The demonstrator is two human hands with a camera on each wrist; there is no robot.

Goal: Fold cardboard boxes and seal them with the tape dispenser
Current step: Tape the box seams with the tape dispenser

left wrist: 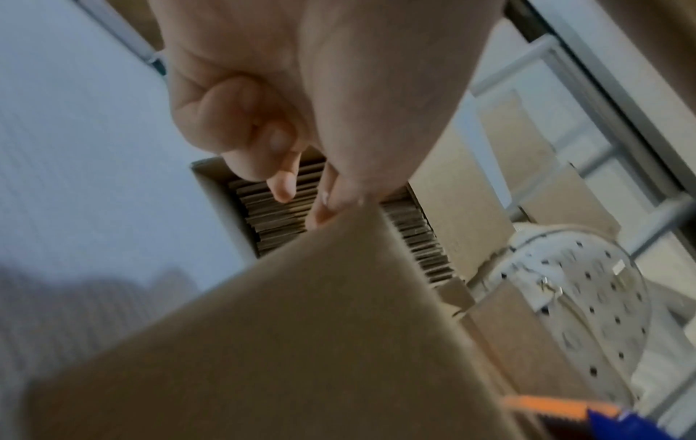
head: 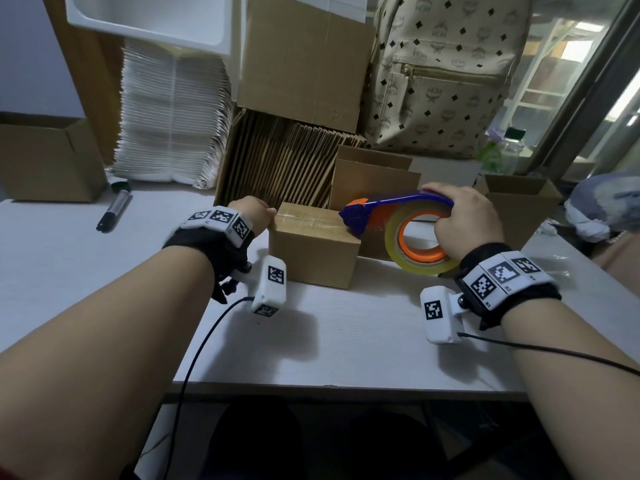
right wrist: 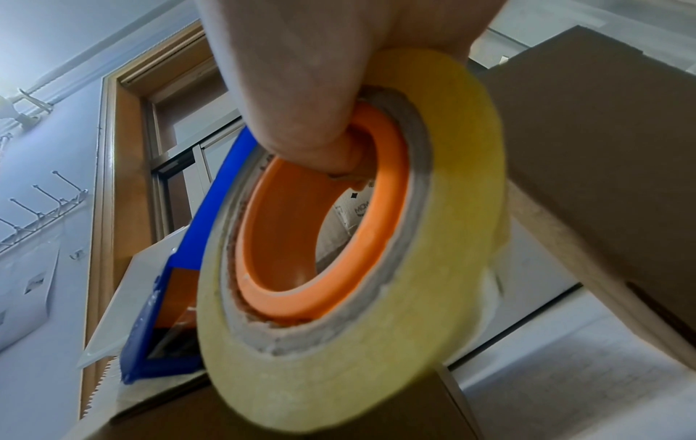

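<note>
Head view: left hand [head: 253, 212] fingers unseen at box [head: 313, 252]

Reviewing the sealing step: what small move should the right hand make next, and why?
Probably tip the blue-and-orange tape dispenser down over the right edge of the small brown cardboard box and tear: clear tape spans its top, the cutter sits at that edge, and the left hand steadies the opposite corner.

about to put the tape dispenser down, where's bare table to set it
Bare table lies along the near edge, in front of the small box between both forearms, and on the left between the marker and the left arm. Behind the box it is crowded: carton of flat cardboard, open boxes, backpack.
</note>
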